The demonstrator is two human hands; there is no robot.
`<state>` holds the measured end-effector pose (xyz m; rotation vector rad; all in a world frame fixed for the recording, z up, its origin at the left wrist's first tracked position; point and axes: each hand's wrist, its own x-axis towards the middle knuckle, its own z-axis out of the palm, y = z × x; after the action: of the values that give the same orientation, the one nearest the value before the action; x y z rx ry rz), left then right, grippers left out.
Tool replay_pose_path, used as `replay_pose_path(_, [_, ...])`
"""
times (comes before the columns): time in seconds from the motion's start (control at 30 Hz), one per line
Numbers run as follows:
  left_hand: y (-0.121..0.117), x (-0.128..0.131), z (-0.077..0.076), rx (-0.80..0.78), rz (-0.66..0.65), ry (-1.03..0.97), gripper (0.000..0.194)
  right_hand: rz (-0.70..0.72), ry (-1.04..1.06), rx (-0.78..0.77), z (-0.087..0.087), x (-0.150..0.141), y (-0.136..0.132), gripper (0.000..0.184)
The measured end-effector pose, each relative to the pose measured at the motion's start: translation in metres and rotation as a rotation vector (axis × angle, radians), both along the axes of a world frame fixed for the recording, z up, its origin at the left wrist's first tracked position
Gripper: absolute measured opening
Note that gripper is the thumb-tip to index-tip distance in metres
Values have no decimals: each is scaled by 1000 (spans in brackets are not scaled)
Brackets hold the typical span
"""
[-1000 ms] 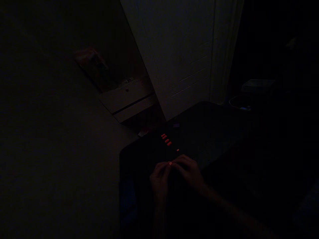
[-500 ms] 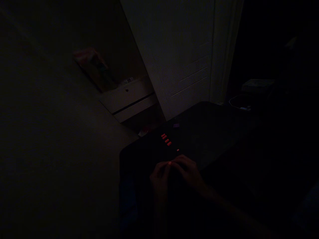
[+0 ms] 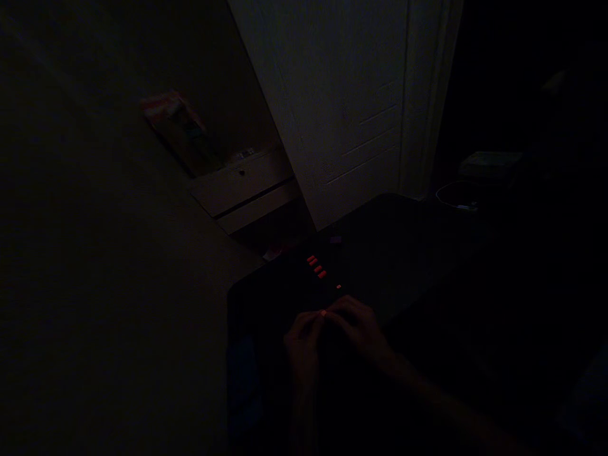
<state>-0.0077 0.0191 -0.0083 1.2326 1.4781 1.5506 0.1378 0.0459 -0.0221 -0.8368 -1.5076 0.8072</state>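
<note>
The scene is very dark. My left hand (image 3: 304, 335) and my right hand (image 3: 358, 323) meet at their fingertips over a dark table (image 3: 399, 253). Pinched between them is a small orange-red piece (image 3: 323, 313), mostly covered by the fingers; its kind cannot be made out. Beyond my hands, several small orange-red pieces (image 3: 318, 270) lie in a slanting row. A smaller bright piece (image 3: 339, 287) rests by itself just past my right fingertips.
A small purplish item (image 3: 336, 240) lies near the table's far edge. Behind stand a pale panelled door (image 3: 351, 114) and a drawer unit (image 3: 247, 183). A box-like object (image 3: 491, 158) and a thin white cable (image 3: 446, 190) are at the right. Something dark blue (image 3: 244, 373) is at the lower left.
My hands have barely moved; the fingertips have shifted very slightly around the small piece. The row on the table looks the same.
</note>
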Motion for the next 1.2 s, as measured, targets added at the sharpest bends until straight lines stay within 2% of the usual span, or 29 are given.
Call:
replay_pose_path(0.27, [0,-2,-9,-59,9,-55,24,20,-6,20,3,-3,-3,12])
replay_pose_path(0.43, [2,0,-8,-70,63,-141,31,47,-16,38,4,-6,-5,17])
replay_pose_path(0.63, [2,2,-5,-83,39,-107,29,-16,23,19,3,-5,-2,18])
replay_pose_path(0.9, [0,-1,-11,-60,33,-130,26,66,87,-35,6,-1,-1,21])
replay_pose_path(1.2, [-1,0,-5,-31,13,-41,24,71,85,-80,9,1,0,20])
